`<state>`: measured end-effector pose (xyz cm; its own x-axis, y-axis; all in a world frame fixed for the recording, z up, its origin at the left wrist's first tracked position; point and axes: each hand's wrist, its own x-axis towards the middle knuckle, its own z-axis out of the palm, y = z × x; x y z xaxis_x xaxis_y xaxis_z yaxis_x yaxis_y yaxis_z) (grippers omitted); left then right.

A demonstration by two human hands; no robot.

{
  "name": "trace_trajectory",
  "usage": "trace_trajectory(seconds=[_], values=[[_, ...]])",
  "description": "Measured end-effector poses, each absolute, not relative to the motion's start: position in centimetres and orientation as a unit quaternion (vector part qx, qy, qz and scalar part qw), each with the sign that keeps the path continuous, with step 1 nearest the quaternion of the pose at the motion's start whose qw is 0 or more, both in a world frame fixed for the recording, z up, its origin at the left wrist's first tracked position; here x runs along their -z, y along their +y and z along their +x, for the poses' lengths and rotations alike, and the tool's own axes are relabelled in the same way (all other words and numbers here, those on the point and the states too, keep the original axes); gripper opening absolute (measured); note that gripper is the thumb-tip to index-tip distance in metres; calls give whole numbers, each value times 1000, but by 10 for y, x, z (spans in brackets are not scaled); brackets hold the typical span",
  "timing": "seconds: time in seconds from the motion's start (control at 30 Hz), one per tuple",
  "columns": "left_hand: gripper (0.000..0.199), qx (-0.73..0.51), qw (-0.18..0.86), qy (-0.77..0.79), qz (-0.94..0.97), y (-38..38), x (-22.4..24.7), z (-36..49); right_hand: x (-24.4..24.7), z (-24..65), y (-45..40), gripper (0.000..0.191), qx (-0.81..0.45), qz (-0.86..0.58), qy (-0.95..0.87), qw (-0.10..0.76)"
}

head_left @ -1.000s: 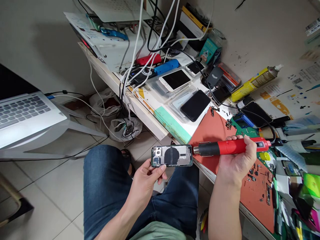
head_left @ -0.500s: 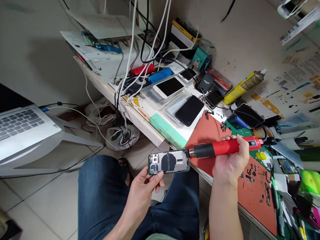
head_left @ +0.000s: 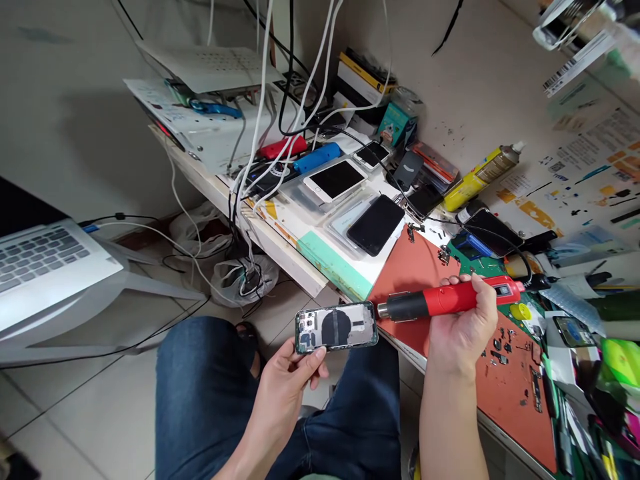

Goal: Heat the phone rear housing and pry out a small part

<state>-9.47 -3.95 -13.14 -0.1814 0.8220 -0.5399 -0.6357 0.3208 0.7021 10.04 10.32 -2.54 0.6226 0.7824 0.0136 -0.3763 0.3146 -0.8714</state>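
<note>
My left hand (head_left: 293, 373) pinches the lower left edge of an opened phone housing (head_left: 357, 325), its inside facing up with a dark round patch in the middle. The housing is held over my lap, just off the bench edge. In my right hand (head_left: 465, 327) is a red and black heat gun (head_left: 450, 298), fingers wrapped round its body. Its metal nozzle points left, close to the right end of the housing; whether they touch is hard to tell.
An orange mat (head_left: 515, 407) with small parts lies on the bench at right. Further back are a black phone (head_left: 376, 225), a white phone (head_left: 336, 180) and a yellow can (head_left: 480, 179). Cables hang in front. A laptop (head_left: 50, 253) stands at left.
The camera view has shifted slightly. Both hands keep their hold on the housing and the heat gun, with the nozzle still by the housing's right end.
</note>
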Motion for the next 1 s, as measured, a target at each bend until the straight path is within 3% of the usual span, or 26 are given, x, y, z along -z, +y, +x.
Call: trace_trajectory(seconds=[1.0], values=[[46, -572, 635, 511, 87, -40, 127, -95, 25, 97, 108, 22, -361, -456, -229, 781]])
